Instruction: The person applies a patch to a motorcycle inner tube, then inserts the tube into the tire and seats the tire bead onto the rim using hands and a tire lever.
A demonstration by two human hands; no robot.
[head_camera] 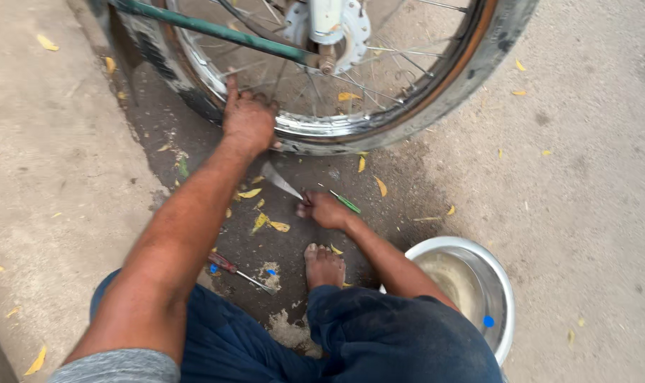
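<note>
A bicycle wheel point(408, 106) with a chrome rim, spokes and a dark tyre stands on the ground ahead of me. My left hand point(248, 117) reaches forward and grips the rim and tyre at the wheel's bottom. My right hand point(324, 210) is low on the ground, closed around a flat metal tyre lever point(281, 182) that points up-left toward the rim. A green-handled screwdriver point(345, 202) lies just beside that hand. My bare foot point(324, 264) rests behind it.
A red-handled screwdriver point(239, 272) lies on the stained ground by my left knee. A steel bowl of murky water point(471, 284) sits at my right. A green frame tube point(216, 32) crosses the wheel. Yellow leaves are scattered about.
</note>
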